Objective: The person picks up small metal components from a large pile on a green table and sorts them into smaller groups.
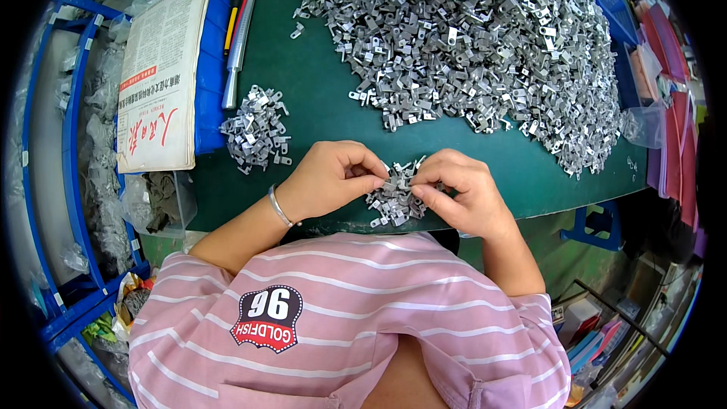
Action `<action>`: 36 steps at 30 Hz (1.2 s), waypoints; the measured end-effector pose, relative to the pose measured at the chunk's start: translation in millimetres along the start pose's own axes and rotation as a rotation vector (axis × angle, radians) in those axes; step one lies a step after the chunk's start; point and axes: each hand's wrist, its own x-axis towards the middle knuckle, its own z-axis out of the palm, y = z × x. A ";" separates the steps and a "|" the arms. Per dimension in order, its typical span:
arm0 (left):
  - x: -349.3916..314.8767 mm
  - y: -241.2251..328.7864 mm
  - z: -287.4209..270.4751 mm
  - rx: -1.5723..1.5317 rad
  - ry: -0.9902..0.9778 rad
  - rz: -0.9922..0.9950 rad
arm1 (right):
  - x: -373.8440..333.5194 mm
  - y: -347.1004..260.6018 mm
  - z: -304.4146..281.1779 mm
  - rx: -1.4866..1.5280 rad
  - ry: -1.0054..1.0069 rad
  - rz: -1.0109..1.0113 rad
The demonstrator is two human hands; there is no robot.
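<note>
Three piles of metal pieces (pixel 485 45): near pile (pixel 395 206) between my left hand (pixel 327 179) and right hand (pixel 463 191), both curled, can't tell grasp; left pile (pixel 256 130) maybe done; big far pile (pixel 492 38) seems remaining.

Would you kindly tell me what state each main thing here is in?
Left hand: curled, at the near heap
Right hand: curled, at the near heap
Near heap: loose metal parts, partly covered
Left heap: loose, untouched
Large heap: loose, spread wide
Newspapers: folded, stacked
Bracelet: worn, left wrist
</note>
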 end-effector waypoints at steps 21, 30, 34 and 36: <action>41.1 -3.0 4.7 0.771 0.277 0.454 | 12.6 26.2 1.8 0.300 0.259 0.459; 44.7 -4.6 7.3 0.781 0.369 0.459 | 4.5 33.7 -16.5 0.976 0.133 0.484; 44.2 -8.1 8.6 0.788 0.405 0.456 | -2.1 36.2 -14.4 0.890 0.162 0.405; 42.9 -8.9 7.6 0.816 0.395 0.454 | -4.1 33.4 -14.8 0.554 0.182 0.286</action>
